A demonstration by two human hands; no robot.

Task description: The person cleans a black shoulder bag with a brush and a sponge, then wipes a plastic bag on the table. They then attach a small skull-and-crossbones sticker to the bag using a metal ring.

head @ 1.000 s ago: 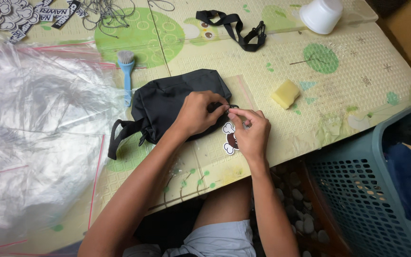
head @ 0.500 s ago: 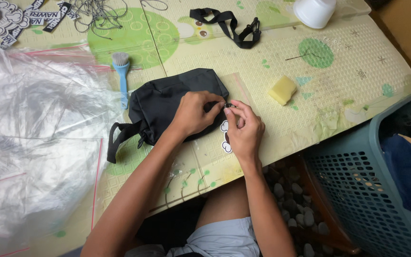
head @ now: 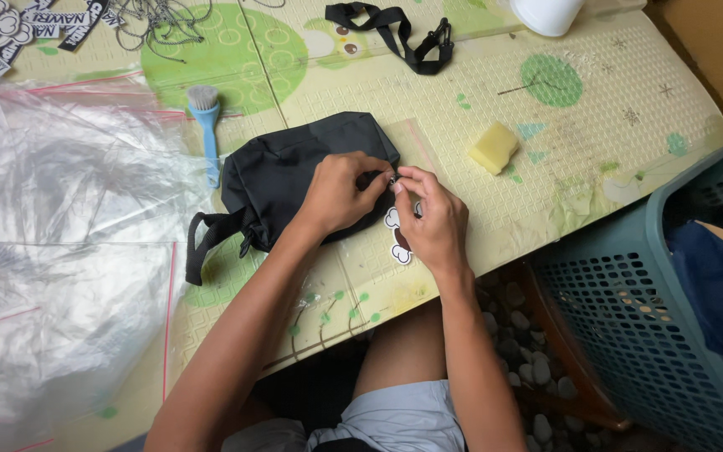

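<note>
Both hands pinch at the black pouch's (head: 294, 176) zipper end, left hand (head: 340, 194) pressing the fabric, right hand (head: 433, 219) closed on a small metal pull (a white-and-brown tag (head: 397, 238) hangs at 6 o'clock). Since a second ago, the grip has barely shifted; a yellow sponge (head: 494, 148) lies at 2 o'clock.
</note>
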